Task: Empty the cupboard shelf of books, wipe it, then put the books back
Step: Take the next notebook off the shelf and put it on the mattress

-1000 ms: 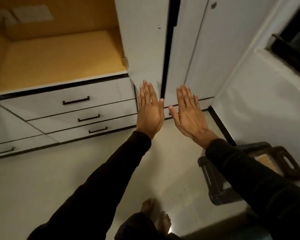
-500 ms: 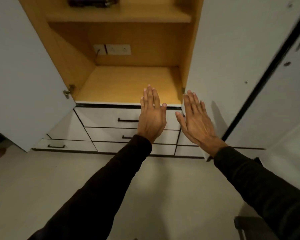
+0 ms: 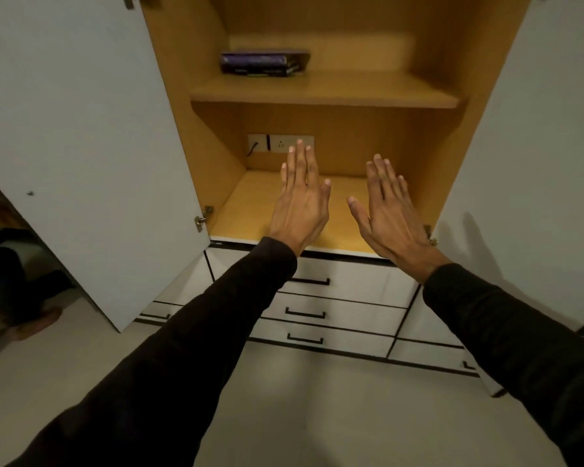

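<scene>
The cupboard is seen with both doors swung wide. Before its bare lower shelf, the left hand and right hand are held flat, fingers extended, nothing gripped. The books are stacked on its upper shelf, left side.

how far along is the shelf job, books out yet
Barely started, by the look of it. Both doors are open. The books lie stacked on the upper shelf; the lower shelf is bare. The left hand and right hand are open, flat and empty. No cloth is in view. Emptying, wiping and restocking seem left.
</scene>
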Tool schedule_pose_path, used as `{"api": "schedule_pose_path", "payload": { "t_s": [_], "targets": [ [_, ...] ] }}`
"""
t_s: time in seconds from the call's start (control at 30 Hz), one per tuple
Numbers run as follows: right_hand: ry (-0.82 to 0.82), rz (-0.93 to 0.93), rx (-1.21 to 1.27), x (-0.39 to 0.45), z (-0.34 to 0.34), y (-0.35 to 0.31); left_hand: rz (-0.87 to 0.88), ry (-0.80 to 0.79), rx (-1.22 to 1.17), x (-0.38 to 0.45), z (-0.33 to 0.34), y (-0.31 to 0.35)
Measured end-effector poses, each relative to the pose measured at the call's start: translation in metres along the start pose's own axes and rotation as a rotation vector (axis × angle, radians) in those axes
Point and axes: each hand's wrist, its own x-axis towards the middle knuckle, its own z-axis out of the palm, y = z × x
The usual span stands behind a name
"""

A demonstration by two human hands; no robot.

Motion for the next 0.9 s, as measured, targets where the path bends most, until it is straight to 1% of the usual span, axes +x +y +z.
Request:
{"api": "schedule_pose_path", "payload": {
  "t_s": [0.2, 0.37, 0.53, 0.9],
  "targets": [
    [0.032, -0.054, 0.020, 0.054, 0.003, -0.027, -0.014, 0.029, 0.013, 0.042, -0.025, -0.036],
    [0.077, -0.082, 0.048, 0.108, 0.012, -0.036, 0.026, 0.082, 0.053, 0.086, -0.034, -0.062],
    [0.108, -0.120, 0.082, 0.167, 0.029, -0.029, 0.023, 0.117, 0.083, 0.132, -0.026, -0.087],
    [0.125, -0.200, 0.094, 0.304, 0.063, 0.003, 0.001, 0.106, 0.128, 0.246, 0.008, -0.132]
  ]
}}
